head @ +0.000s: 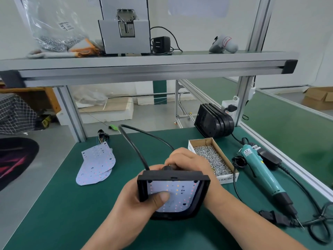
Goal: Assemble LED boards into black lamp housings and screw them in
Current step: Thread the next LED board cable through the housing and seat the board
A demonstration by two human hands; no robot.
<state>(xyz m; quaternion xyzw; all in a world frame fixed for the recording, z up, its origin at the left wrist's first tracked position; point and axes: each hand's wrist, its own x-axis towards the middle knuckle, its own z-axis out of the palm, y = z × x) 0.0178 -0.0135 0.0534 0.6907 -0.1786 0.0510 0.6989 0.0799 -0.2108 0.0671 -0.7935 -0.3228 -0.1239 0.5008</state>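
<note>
While the LED board (180, 193) seems not yet screwed down, it can slip out of place. The lamp housing (173, 175) is held over the counter (63, 204), near the middle front, and the board lies inside it. The housing is gripped by the left hand (137, 204) from 8 o'clock, with the thumb pressed on the board. The right hand (189, 161) is curled round the cable (133, 147) at 12 o'clock, where it goes into the housing.

If the cable is pulled too hard, the board could be tugged crooked, and its holes would likely not line up for the screws. If the thumb is lifted while the housing is tilted, the board may fall out. The little lights could be hurt by a hard press. The box of screws (227, 179) at 2 o'clock could be knocked by the right arm and spilled. The screwdriver (261, 170) lies at 3 o'clock, untouched.
</note>
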